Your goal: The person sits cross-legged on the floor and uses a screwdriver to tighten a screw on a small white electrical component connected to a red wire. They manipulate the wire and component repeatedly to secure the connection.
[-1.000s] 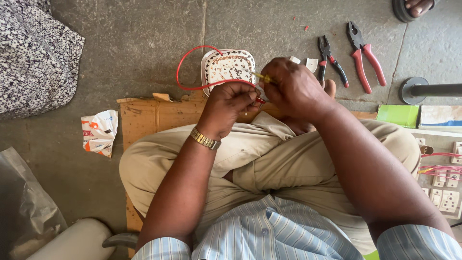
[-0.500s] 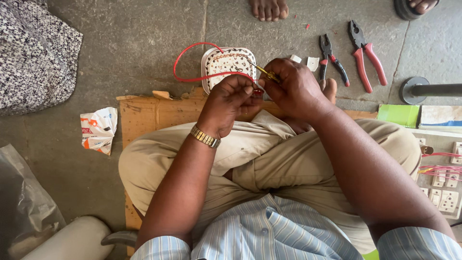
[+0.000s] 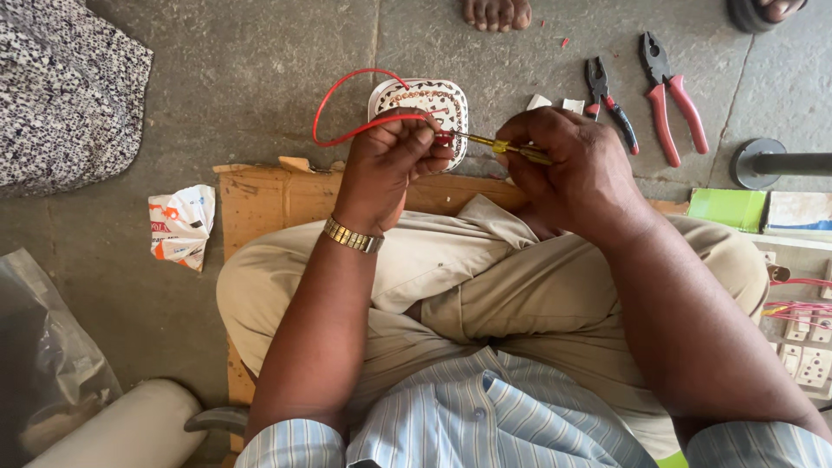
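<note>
Nearest, crossed legs in beige trousers (image 3: 485, 286) serve as a rest. The left hand (image 3: 390, 165) clamps its fingers on the looping red wire (image 3: 347, 87), steadying its end. The right hand (image 3: 576, 169) pinches a slim yellow-handled screwdriver (image 3: 494, 145), tip at the wire. Beyond, a white square switch plate (image 3: 429, 108) on the stone floor (image 3: 260, 78), red-handled pliers (image 3: 667, 95) within reach.

Grey stone floor (image 3: 260, 78), flattened cardboard (image 3: 269, 199), daylight, crumpled wrapper (image 3: 180, 225)

The right hand (image 3: 576, 169) now sits apart from the left hand (image 3: 390, 165), exposing the thin yellow-handled screwdriver (image 3: 494, 144) between them. A bare foot (image 3: 496, 12) now shows at the top edge.
</note>
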